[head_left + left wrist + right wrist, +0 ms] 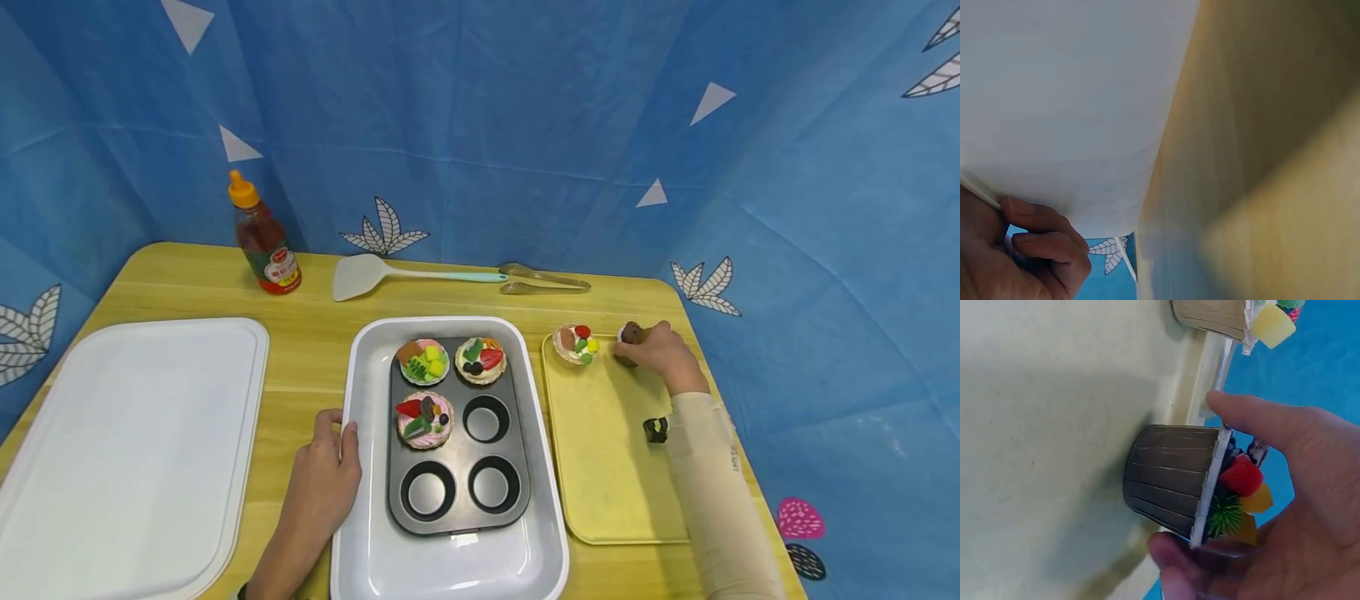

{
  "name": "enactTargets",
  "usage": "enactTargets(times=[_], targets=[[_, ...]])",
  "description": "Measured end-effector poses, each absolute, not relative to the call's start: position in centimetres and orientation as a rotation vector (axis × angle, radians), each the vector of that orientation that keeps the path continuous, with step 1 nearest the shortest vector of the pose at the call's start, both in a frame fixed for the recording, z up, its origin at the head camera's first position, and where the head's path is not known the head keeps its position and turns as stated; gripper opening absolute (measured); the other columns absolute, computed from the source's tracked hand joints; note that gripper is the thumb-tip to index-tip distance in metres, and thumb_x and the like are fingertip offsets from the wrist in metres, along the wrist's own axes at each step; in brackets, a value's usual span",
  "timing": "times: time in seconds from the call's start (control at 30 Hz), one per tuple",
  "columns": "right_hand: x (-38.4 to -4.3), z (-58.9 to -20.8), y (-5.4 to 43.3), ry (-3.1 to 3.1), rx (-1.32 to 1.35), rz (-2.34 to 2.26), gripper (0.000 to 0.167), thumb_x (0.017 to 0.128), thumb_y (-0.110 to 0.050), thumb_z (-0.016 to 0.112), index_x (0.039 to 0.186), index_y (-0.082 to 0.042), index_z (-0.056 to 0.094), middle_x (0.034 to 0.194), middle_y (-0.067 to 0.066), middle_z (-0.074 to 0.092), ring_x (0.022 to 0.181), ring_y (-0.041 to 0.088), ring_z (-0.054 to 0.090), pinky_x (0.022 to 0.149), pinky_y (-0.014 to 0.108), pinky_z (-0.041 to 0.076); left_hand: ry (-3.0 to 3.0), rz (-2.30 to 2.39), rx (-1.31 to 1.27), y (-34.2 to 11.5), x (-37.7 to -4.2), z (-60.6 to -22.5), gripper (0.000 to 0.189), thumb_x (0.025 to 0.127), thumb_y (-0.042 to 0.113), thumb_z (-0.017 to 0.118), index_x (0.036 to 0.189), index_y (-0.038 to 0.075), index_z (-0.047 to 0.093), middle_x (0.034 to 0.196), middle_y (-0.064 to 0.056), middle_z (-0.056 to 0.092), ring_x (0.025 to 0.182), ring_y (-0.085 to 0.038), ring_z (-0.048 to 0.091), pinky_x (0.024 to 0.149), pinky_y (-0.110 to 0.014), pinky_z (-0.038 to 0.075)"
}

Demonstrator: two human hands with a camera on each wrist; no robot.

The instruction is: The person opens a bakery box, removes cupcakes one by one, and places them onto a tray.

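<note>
At the far right corner of the yellow tray (600, 467), my right hand (667, 354) grips a toy cupcake (1169, 475) by its rim, thumb on one side and fingers on the other. The cupcake has a brown pleated cup and a fruit topping. My left hand (326, 462) holds the left rim of a deep white tray (450, 575), fingers curled at its outer side. Inside that tray lies a dark muffin pan (459, 433). Three toy tarts fill its two far cups and the middle left cup; the other three cups are bare.
A fruit tart (576, 344) sits at the yellow tray's far left corner, and a small dark piece (656, 430) lies near the right sleeve. Behind are a sauce bottle (267, 242), a spatula (363, 275) and metal tongs (543, 282). A white board (135, 450) lies left.
</note>
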State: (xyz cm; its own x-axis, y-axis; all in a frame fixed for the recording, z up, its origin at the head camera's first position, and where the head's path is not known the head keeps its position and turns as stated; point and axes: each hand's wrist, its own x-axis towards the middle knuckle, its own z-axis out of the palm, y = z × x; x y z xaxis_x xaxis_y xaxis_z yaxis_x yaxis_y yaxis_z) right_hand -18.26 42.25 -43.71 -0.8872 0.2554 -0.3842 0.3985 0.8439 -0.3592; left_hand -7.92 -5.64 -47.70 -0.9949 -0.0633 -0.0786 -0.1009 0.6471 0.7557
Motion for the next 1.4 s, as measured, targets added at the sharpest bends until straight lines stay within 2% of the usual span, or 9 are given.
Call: enactTargets(times=[0.07,0.13,0.23,0.43,0.63,0.77,1.0,1.23,1.4], targets=[[-18.0,-43.4,42.2,2.683,0.506,-0.63,0.097,0.09,-0.058,0.062,0.136,0.02,0.026,0.115,0.037,0.045,0.091,0.041,0.052,0.076,0.05,0.045,2.814,1.294,-0.138,-5.6,-7.9,-47.7,0.035,0.106,0.023,0.044,0.129,-0.004,0.046,0.077,-0.01,0.065,0.063,-0.02,0.06,0.056,-0.033,0.045],[-17.7,-42.9,42.0,2.685,0.514,-0.614,0.114,0.089,-0.061,0.061,0.145,0.022,0.007,0.132,0.045,0.036,0.104,0.049,0.051,0.083,0.056,0.046,2.815,1.294,-0.138,-5.6,-7.9,-47.7,0.035,0.106,0.023,0.045,0.129,-0.003,0.047,0.079,-0.011,0.066,0.064,-0.02,0.061,0.056,-0.034,0.046],[-17.2,-42.0,41.4,2.732,0.54,-0.557,0.12,0.086,-0.066,0.063,0.145,0.023,0.009,0.138,0.048,0.029,0.116,0.058,0.043,0.09,0.064,0.043,2.812,1.294,-0.144,-5.7,-7.9,-47.7,0.035,0.106,0.023,0.045,0.129,-0.003,0.047,0.08,-0.011,0.066,0.065,-0.02,0.061,0.057,-0.034,0.046],[-16.3,-39.2,39.2,2.889,0.52,-0.446,0.117,0.083,-0.069,0.064,0.146,0.02,0.02,0.134,0.047,0.032,0.117,0.064,0.035,0.092,0.071,0.036,2.811,1.309,-0.141,-5.8,-7.8,-47.8,0.035,0.106,0.024,0.044,0.129,-0.002,0.048,0.079,-0.01,0.066,0.065,-0.02,0.061,0.057,-0.034,0.047],[-15.2,-36.2,35.1,2.998,0.391,-0.54,0.119,0.08,-0.072,0.067,0.151,0.013,0.021,0.14,0.041,0.034,0.115,0.055,0.045,0.091,0.066,0.04,2.821,1.312,-0.137,-5.7,-7.7,-47.9,0.034,0.106,0.024,0.045,0.128,-0.002,0.049,0.079,-0.009,0.066,0.066,-0.02,0.061,0.058,-0.035,0.047],[-14.3,-35.0,31.8,3.087,0.263,-0.598,0.115,0.078,-0.073,0.068,0.15,0.009,0.029,0.138,0.035,0.043,0.112,0.048,0.051,0.088,0.061,0.044,2.825,1.317,-0.136,-5.7,-7.7,-47.9,0.033,0.106,0.024,0.045,0.127,-0.002,0.049,0.078,-0.009,0.066,0.065,-0.02,0.06,0.057,-0.035,0.046],[-12.7,-35.2,26.3,3.161,0.039,-0.626,0.1,0.079,-0.061,0.076,0.147,0.003,0.039,0.129,0.023,0.055,0.115,0.039,0.053,0.089,0.057,0.045,2.826,1.319,-0.128,-5.5,-7.8,-47.8,0.034,0.106,0.024,0.044,0.128,-0.002,0.048,0.074,-0.008,0.062,0.062,-0.019,0.059,0.055,-0.034,0.045],[-12.2,-36.2,22.2,3.093,-0.086,-0.642,0.1,0.077,-0.064,0.076,0.148,-0.002,0.041,0.137,0.018,0.053,0.121,0.037,0.053,0.096,0.055,0.045,2.825,1.326,-0.132,-5.4,-7.7,-47.8,0.034,0.106,0.023,0.044,0.128,-0.003,0.047,0.074,-0.009,0.062,0.061,-0.019,0.059,0.054,-0.034,0.046],[-12.1,-37.2,19.8,3.053,-0.167,-0.641,0.102,0.075,-0.065,0.077,0.148,-0.002,0.041,0.134,0.016,0.054,0.113,0.031,0.057,0.091,0.05,0.049,2.831,1.331,-0.129,-5.5,-7.7,-47.8,0.034,0.106,0.022,0.044,0.127,-0.004,0.047,0.075,-0.011,0.063,0.061,-0.019,0.06,0.053,-0.033,0.046]])
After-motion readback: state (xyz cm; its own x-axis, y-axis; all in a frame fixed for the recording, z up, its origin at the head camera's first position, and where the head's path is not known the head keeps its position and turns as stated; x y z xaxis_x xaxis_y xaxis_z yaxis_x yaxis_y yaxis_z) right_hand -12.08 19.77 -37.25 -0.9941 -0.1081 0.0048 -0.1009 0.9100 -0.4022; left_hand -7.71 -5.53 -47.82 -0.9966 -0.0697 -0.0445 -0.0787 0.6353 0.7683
